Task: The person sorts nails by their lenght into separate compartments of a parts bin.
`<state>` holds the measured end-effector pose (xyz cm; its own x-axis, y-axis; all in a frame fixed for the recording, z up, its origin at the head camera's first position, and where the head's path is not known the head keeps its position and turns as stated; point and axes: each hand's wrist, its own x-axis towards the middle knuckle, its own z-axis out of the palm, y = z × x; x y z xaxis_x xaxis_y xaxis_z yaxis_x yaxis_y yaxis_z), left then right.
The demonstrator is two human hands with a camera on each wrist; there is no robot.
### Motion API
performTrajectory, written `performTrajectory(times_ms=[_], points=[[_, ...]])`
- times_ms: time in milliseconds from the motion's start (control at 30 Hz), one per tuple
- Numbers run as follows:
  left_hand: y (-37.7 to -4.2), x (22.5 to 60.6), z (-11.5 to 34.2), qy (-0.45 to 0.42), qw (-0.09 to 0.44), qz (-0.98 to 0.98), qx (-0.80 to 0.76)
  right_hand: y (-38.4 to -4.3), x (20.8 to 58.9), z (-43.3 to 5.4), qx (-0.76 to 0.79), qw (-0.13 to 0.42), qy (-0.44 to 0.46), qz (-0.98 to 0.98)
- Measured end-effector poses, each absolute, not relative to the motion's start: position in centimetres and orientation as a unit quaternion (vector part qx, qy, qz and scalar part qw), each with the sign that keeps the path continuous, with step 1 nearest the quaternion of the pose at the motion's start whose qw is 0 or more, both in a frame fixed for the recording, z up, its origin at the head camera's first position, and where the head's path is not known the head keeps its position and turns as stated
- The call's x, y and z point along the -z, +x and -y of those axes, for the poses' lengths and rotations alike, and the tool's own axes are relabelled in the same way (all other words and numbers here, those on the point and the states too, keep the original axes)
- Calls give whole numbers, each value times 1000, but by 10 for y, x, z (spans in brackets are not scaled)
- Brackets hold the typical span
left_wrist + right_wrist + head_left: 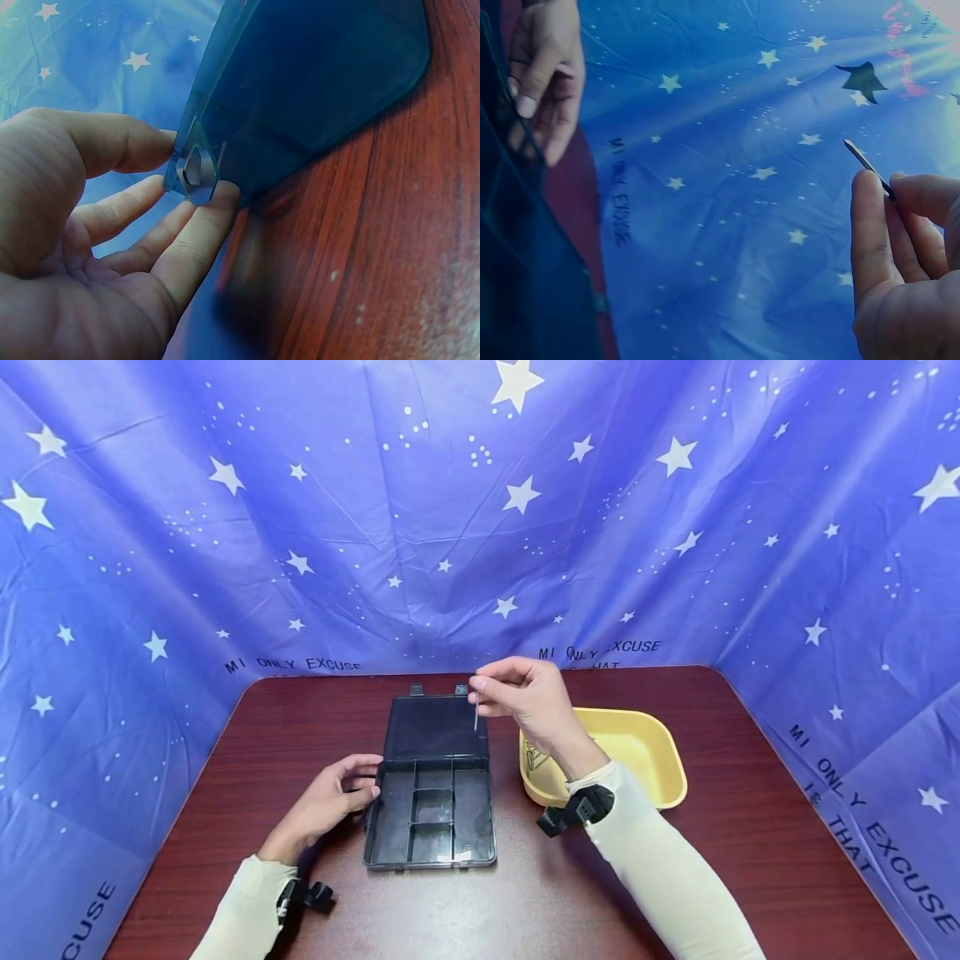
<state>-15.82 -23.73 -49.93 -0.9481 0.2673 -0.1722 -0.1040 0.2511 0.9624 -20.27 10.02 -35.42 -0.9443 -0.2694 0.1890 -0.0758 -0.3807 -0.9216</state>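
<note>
A dark see-through plastic compartment box (433, 843) lies unfolded on the table, its lid (431, 727) tipped back away from me. Dividers split the base into several sections. My left hand (333, 797) grips the box's left side near the hinge; in the left wrist view the thumb and fingertips hold its edge (199, 172). Above the lid's right part, my right hand (528, 702) pinches a thin metal nail (476, 714) between thumb and fingers. In the right wrist view the nail (866, 161) shows a narrow tip sticking out past the fingertips.
To the right, partly behind my right wrist, stands a yellow tub (671, 760) with several thin metal pieces (535, 757) at its left end. The dark red wooden table (300, 727) is enclosed by a blue star-printed cloth (420, 527).
</note>
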Motion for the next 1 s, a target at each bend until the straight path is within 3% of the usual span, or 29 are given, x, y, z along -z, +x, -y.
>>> performTrajectory(times_ms=[1000], points=[[-157, 500, 235, 66, 141, -783, -603, -192, 452, -18, 775, 205, -97, -590]])
